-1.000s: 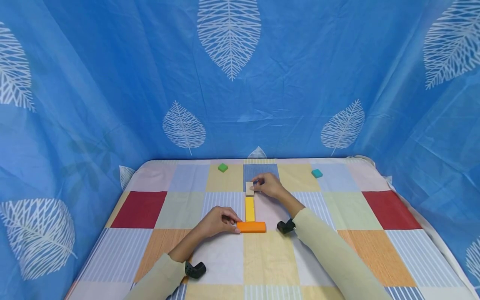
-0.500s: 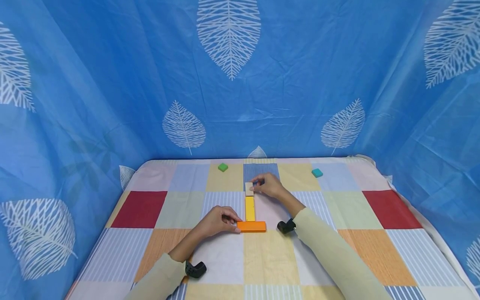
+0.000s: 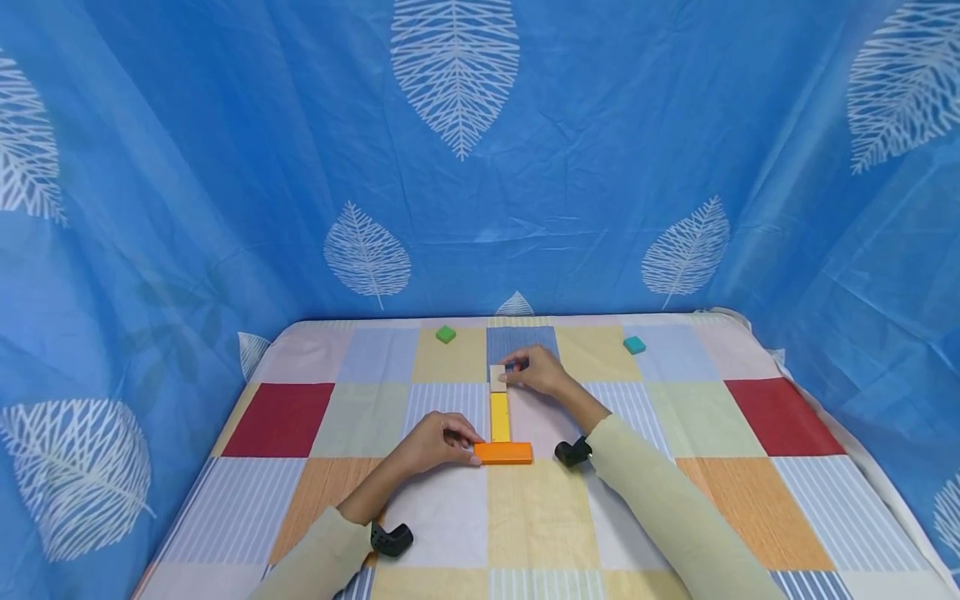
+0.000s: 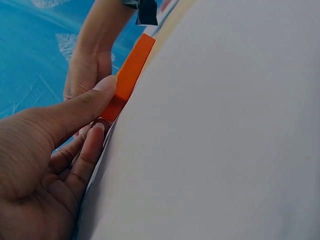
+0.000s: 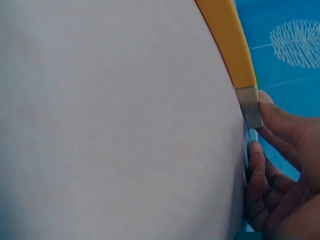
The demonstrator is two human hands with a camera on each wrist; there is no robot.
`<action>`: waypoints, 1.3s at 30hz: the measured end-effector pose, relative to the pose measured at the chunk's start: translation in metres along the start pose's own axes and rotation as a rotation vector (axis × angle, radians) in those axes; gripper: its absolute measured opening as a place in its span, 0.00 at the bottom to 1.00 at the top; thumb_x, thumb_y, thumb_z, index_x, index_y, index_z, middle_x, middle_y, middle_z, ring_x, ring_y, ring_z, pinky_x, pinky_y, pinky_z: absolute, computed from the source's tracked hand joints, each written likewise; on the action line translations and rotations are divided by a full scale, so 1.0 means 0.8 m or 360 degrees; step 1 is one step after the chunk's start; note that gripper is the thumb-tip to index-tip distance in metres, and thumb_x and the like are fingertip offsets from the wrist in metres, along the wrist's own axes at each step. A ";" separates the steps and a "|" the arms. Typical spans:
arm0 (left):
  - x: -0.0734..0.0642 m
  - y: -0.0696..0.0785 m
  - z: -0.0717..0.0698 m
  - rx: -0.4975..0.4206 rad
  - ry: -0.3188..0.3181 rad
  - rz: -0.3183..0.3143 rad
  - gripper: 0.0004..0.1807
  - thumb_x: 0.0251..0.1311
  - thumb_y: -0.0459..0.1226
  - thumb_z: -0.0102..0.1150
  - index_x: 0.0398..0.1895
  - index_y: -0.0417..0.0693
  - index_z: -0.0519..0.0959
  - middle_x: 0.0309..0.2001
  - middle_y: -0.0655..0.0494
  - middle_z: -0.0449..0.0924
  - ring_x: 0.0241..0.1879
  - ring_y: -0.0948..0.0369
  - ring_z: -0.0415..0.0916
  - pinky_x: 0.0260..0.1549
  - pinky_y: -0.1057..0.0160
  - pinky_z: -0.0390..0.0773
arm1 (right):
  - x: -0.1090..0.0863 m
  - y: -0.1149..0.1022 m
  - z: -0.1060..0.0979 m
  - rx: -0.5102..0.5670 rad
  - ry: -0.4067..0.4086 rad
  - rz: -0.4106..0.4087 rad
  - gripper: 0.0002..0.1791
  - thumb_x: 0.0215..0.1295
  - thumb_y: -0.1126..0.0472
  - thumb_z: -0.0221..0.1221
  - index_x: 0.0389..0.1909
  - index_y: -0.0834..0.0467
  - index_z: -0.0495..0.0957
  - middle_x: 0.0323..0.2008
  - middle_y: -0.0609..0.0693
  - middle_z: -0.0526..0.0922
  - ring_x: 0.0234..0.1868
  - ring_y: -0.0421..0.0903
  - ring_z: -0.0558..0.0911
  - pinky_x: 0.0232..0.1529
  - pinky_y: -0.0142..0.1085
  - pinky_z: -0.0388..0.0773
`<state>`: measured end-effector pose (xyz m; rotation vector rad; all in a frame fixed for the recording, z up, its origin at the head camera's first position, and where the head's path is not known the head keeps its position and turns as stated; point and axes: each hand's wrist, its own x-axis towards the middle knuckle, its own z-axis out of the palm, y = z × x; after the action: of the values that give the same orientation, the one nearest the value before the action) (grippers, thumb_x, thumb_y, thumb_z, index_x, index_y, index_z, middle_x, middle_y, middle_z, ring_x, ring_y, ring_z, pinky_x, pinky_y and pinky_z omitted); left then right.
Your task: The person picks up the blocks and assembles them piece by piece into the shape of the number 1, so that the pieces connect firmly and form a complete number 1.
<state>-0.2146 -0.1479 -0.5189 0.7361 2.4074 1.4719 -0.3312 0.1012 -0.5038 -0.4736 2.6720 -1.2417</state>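
Note:
An orange rectangular block (image 3: 504,453) lies crosswise on the patchwork cloth. My left hand (image 3: 437,442) pinches its left end; in the left wrist view the thumb (image 4: 105,84) presses the block's near side. Behind it a yellow block (image 3: 499,417) runs lengthwise, its near end meeting the orange block's far side in a T shape. A short pale wooden block (image 3: 498,378) sits end to end with the yellow one, in line with it. My right hand (image 3: 536,371) holds this pale block from the right, thumb and fingertips at its side. In the right wrist view the pale block (image 5: 249,107) touches the yellow block (image 5: 231,42).
Toward the back of the cloth-covered table (image 3: 382,417) lie a small green block (image 3: 446,334) on the left and a small teal block (image 3: 634,345) on the right. Blue leaf-patterned curtains (image 3: 555,200) enclose the back and both sides.
The pale block has shifted very slightly toward the left under my right hand. My left hand and the orange block stay in place.

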 end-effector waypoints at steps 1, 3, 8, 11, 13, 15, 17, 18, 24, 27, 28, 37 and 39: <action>0.000 0.000 0.000 0.0004 0.0002 0.0001 0.12 0.50 0.36 0.80 0.40 0.50 0.91 0.36 0.60 0.85 0.33 0.63 0.77 0.33 0.68 0.78 | 0.000 0.000 0.000 0.0004 -0.0004 -0.0001 0.17 0.60 0.55 0.73 0.49 0.57 0.88 0.26 0.48 0.80 0.23 0.42 0.73 0.26 0.33 0.67; 0.000 -0.001 0.000 0.0004 0.0003 -0.0002 0.12 0.50 0.36 0.80 0.40 0.50 0.91 0.36 0.60 0.85 0.33 0.63 0.77 0.33 0.68 0.78 | 0.001 0.000 0.000 0.0015 -0.0014 0.0001 0.17 0.60 0.55 0.73 0.49 0.56 0.88 0.25 0.48 0.79 0.23 0.42 0.73 0.25 0.32 0.66; 0.000 -0.001 0.000 0.0010 0.0001 0.0004 0.12 0.50 0.35 0.79 0.40 0.50 0.91 0.36 0.59 0.85 0.33 0.63 0.77 0.33 0.68 0.78 | 0.001 0.001 -0.001 0.0039 -0.0021 -0.0007 0.17 0.59 0.56 0.73 0.49 0.57 0.88 0.24 0.48 0.79 0.21 0.42 0.73 0.24 0.32 0.65; 0.000 0.000 0.000 0.0003 -0.0001 0.0007 0.12 0.50 0.35 0.80 0.40 0.50 0.91 0.36 0.60 0.85 0.33 0.63 0.77 0.33 0.68 0.78 | 0.000 0.000 -0.002 0.0047 -0.0012 -0.0013 0.17 0.59 0.56 0.73 0.48 0.57 0.88 0.24 0.48 0.80 0.22 0.42 0.73 0.24 0.32 0.65; 0.000 0.002 -0.001 -0.0003 -0.0004 0.0007 0.13 0.49 0.35 0.80 0.40 0.50 0.91 0.36 0.60 0.85 0.33 0.63 0.77 0.33 0.68 0.78 | -0.001 -0.001 -0.002 0.0050 -0.0002 -0.0017 0.17 0.60 0.56 0.73 0.48 0.57 0.88 0.25 0.48 0.79 0.22 0.42 0.73 0.24 0.32 0.65; 0.000 0.003 -0.001 -0.0012 -0.0009 0.0008 0.13 0.49 0.35 0.80 0.40 0.49 0.91 0.36 0.60 0.85 0.33 0.63 0.77 0.33 0.68 0.78 | -0.002 -0.001 -0.002 0.0056 0.0002 -0.0017 0.17 0.60 0.56 0.73 0.48 0.58 0.88 0.25 0.48 0.79 0.23 0.42 0.73 0.25 0.32 0.65; 0.000 0.003 -0.001 -0.0015 -0.0011 0.0010 0.13 0.50 0.35 0.79 0.40 0.49 0.91 0.36 0.60 0.84 0.33 0.63 0.77 0.33 0.68 0.78 | -0.002 0.000 -0.002 0.0057 0.0004 -0.0020 0.17 0.60 0.56 0.73 0.48 0.58 0.88 0.24 0.48 0.79 0.23 0.42 0.73 0.25 0.32 0.65; -0.001 0.003 -0.001 -0.0016 -0.0012 0.0014 0.13 0.50 0.35 0.79 0.40 0.49 0.91 0.36 0.60 0.85 0.33 0.63 0.77 0.33 0.68 0.78 | -0.002 0.000 -0.002 0.0062 0.0003 -0.0018 0.17 0.60 0.56 0.73 0.48 0.58 0.88 0.24 0.48 0.79 0.23 0.42 0.73 0.25 0.32 0.65; -0.001 0.003 0.000 -0.0028 -0.0010 0.0023 0.13 0.49 0.34 0.79 0.40 0.48 0.91 0.36 0.59 0.85 0.33 0.64 0.77 0.33 0.68 0.78 | -0.002 -0.001 -0.002 0.0079 -0.0007 -0.0005 0.17 0.59 0.56 0.74 0.47 0.58 0.88 0.23 0.49 0.79 0.21 0.42 0.73 0.24 0.33 0.64; -0.001 0.003 0.000 -0.0033 -0.0008 0.0021 0.13 0.50 0.34 0.79 0.40 0.48 0.91 0.36 0.59 0.85 0.33 0.64 0.77 0.33 0.68 0.78 | -0.002 -0.001 -0.002 0.0079 -0.0011 -0.0011 0.17 0.59 0.56 0.74 0.47 0.58 0.88 0.22 0.48 0.79 0.21 0.42 0.73 0.24 0.33 0.64; -0.001 0.004 -0.001 -0.0031 -0.0007 0.0018 0.13 0.50 0.34 0.79 0.40 0.48 0.91 0.36 0.59 0.85 0.33 0.64 0.77 0.33 0.68 0.78 | -0.002 -0.001 -0.002 0.0080 -0.0013 -0.0011 0.17 0.59 0.56 0.74 0.47 0.58 0.88 0.22 0.48 0.79 0.21 0.41 0.73 0.25 0.33 0.64; -0.002 0.005 -0.001 -0.0018 -0.0004 -0.0001 0.13 0.50 0.35 0.79 0.40 0.48 0.91 0.36 0.60 0.85 0.33 0.64 0.77 0.33 0.68 0.78 | -0.003 -0.002 -0.003 0.0101 -0.0027 0.0002 0.17 0.58 0.57 0.74 0.47 0.59 0.88 0.23 0.48 0.79 0.21 0.42 0.74 0.23 0.32 0.65; -0.001 0.005 -0.001 -0.0013 -0.0001 0.0000 0.13 0.50 0.35 0.80 0.40 0.49 0.91 0.36 0.60 0.85 0.33 0.64 0.77 0.33 0.68 0.78 | -0.002 -0.002 -0.003 0.0099 -0.0029 0.0005 0.17 0.58 0.57 0.74 0.47 0.59 0.88 0.23 0.48 0.79 0.21 0.42 0.74 0.24 0.32 0.65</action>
<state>-0.2131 -0.1477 -0.5153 0.7348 2.3994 1.4800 -0.3297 0.1027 -0.5006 -0.4690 2.6092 -1.3091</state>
